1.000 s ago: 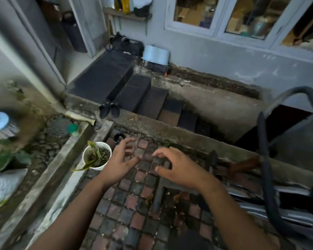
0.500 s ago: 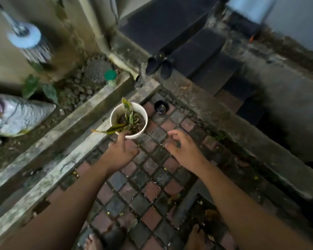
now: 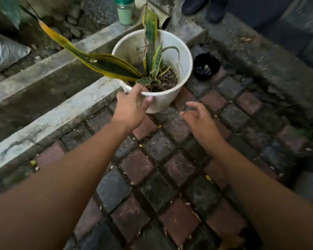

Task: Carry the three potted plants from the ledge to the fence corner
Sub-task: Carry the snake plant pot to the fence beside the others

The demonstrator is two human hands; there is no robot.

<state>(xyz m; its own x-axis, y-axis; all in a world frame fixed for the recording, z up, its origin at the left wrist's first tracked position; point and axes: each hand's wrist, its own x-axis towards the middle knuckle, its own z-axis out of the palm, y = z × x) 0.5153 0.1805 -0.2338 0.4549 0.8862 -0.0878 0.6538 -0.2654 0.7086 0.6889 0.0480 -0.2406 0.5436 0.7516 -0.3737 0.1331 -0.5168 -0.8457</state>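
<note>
A white plastic pot [image 3: 185,56] holding a snake plant [image 3: 105,63] with long yellow-edged leaves stands at the end of a concrete ledge [image 3: 54,114], partly on the brick paving. My left hand [image 3: 131,107] grips its near rim, thumb inside over the soil and fingers on the outer wall. My right hand [image 3: 200,119] hovers open just right of the pot's base, fingers spread, touching nothing. No other potted plants are clearly visible.
A small black pot [image 3: 206,66] sits on the paving right of the white pot. A green jar [image 3: 126,12] stands behind on the kerb. A grey sack [image 3: 5,51] lies at left beyond a concrete gutter. Dark shoes [image 3: 204,6] rest at the top.
I have leaned in closer to the pot. My left hand moved forward and took hold of the rim; my right hand came nearer to the pot's right side.
</note>
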